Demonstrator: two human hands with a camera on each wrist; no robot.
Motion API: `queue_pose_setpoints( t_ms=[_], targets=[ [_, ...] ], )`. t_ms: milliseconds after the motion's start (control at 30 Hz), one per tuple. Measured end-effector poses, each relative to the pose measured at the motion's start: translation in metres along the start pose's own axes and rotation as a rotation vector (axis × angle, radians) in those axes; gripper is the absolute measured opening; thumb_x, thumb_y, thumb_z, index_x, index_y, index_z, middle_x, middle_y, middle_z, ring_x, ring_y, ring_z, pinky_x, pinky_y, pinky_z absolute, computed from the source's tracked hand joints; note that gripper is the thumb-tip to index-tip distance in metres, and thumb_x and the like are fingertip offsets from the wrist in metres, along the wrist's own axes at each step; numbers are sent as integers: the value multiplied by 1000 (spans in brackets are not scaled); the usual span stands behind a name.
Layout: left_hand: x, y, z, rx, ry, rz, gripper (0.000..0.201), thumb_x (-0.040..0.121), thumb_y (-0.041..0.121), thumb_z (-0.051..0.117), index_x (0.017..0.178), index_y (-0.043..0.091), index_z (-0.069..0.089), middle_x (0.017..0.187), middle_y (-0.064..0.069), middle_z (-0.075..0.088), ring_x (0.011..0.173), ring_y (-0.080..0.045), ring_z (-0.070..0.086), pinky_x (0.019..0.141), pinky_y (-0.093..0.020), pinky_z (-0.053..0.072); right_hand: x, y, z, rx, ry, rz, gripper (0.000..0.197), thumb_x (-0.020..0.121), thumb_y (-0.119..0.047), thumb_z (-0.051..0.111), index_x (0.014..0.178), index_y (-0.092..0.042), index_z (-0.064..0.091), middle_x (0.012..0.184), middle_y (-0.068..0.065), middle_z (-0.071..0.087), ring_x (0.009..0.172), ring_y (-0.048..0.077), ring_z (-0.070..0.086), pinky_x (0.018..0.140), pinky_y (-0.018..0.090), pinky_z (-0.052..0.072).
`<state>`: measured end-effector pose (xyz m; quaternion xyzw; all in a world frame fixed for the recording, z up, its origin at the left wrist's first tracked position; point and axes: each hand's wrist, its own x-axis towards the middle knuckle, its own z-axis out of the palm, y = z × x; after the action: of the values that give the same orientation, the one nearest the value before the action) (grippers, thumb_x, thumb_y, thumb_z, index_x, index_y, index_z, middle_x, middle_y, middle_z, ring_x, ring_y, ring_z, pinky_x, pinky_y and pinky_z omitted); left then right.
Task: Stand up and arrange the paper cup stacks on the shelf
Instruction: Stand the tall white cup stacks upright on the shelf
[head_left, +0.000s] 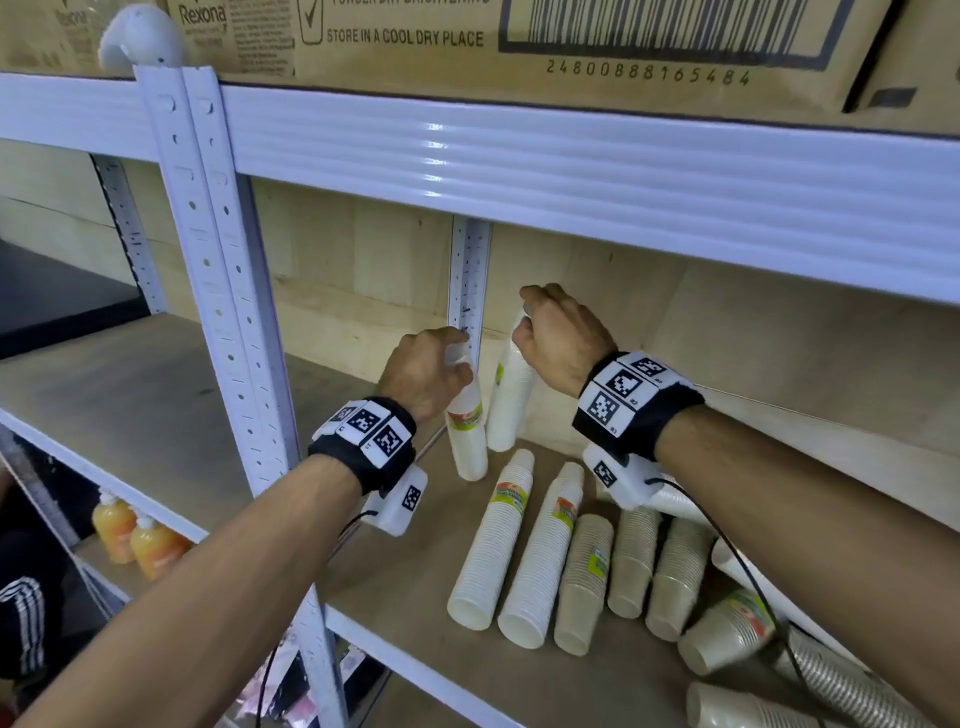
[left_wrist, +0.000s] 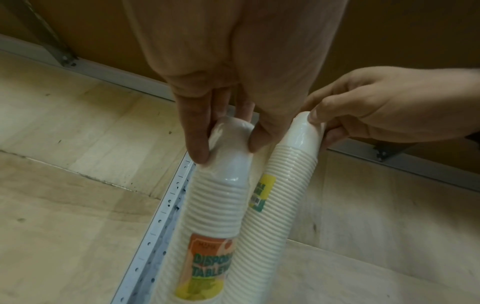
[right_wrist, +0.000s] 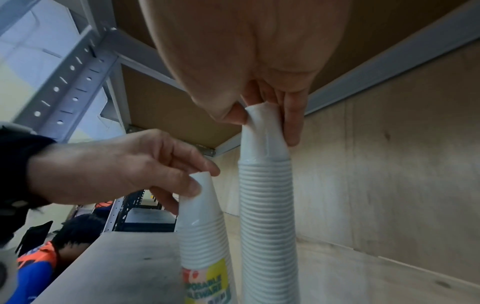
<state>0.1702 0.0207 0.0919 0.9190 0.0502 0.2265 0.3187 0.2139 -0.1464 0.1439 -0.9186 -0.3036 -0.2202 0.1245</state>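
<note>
Two wrapped white cup stacks stand upright near the rear post of the wooden shelf (head_left: 405, 582). My left hand (head_left: 428, 371) pinches the top of the nearer stack (head_left: 466, 441), shown with its orange label in the left wrist view (left_wrist: 215, 207). My right hand (head_left: 558, 332) pinches the top of the taller stack (head_left: 511, 400) just behind it, seen in the right wrist view (right_wrist: 267, 216). The two stacks touch side by side. Two more white stacks (head_left: 493, 540) lie flat on the shelf in front of them.
Several beige and white cup stacks (head_left: 634, 561) lie flat to the right, some under my right forearm. A white upright post (head_left: 228, 291) stands at the left front. A beam (head_left: 571, 192) with cardboard boxes hangs overhead. Orange bottles (head_left: 135, 535) sit on the shelf below.
</note>
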Motion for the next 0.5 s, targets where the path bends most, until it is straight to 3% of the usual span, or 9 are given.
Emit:
queue_pose_setpoints(
  t_ms=[133, 333, 433, 500],
  targets=[
    [19, -1, -4, 6, 1, -13, 47, 87, 18, 59, 133, 22, 59, 134, -1, 61, 119, -21, 59, 99, -29, 48, 20, -3, 19, 46, -112, 46, 30, 98, -17, 41, 121, -1, 52, 118, 17, 54, 99, 34, 59, 83, 36, 50],
    [39, -6, -6, 1, -29, -9, 46, 88, 18, 59, 134, 20, 59, 133, -1, 62, 120, -20, 58, 95, -21, 42, 39, 2, 41, 71, -231, 80, 10, 97, -17, 40, 93, -9, 44, 99, 13, 50, 86, 29, 53, 70, 32, 40],
    [48, -6, -3, -19, -92, -1, 46, 88, 17, 60, 134, 20, 59, 134, -2, 61, 121, -19, 57, 90, -16, 38, 42, 6, 51, 102, -275, 67, 6, 94, -14, 42, 89, -11, 40, 92, 10, 45, 86, 29, 53, 68, 30, 38],
    [54, -4, -2, -22, -123, 3, 45, 88, 16, 61, 132, 20, 60, 133, -3, 61, 120, -20, 57, 90, -17, 38, 44, 7, 54, 121, -280, 79, 9, 93, -15, 44, 95, -7, 47, 97, 12, 50, 90, 31, 54, 72, 32, 43]
  ],
)
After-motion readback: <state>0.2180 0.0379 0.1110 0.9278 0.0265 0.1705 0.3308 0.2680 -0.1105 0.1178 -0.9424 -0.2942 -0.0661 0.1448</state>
